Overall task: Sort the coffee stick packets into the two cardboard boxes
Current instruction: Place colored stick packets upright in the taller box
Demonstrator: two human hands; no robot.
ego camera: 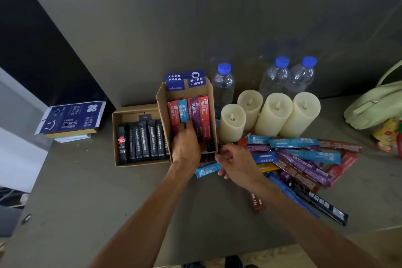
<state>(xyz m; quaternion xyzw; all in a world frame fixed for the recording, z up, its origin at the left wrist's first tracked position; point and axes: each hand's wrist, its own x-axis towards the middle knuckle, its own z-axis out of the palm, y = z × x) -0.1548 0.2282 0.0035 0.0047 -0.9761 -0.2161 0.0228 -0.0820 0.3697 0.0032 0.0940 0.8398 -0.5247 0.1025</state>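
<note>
Two cardboard boxes sit side by side at the centre of the frame on a grey table [108, 202]. The left box [118, 137] lies flat and holds a row of black coffee stick packets [143, 141]. The right box [163, 102], tilted up with blue printed flaps at its top, holds red, blue and purple packets [195, 111] standing side by side.

The left hand [185, 146] reaches into the right box, fingers curled together against the lower ends of the coloured packets; whether they pinch one cannot be told. The right hand [235, 161] hovers at the box's lower right corner, fingers bent close around something small and dark, over a blue packet [206, 169] lying on the table.

A loose pile of mixed packets [304, 159] spreads at right of centre. Behind it stand four cream candles [272, 113] and three water bottles [223, 87]. A green bag [374, 106] lies at the right edge, a blue printed box lid [71, 117] at the left
</note>
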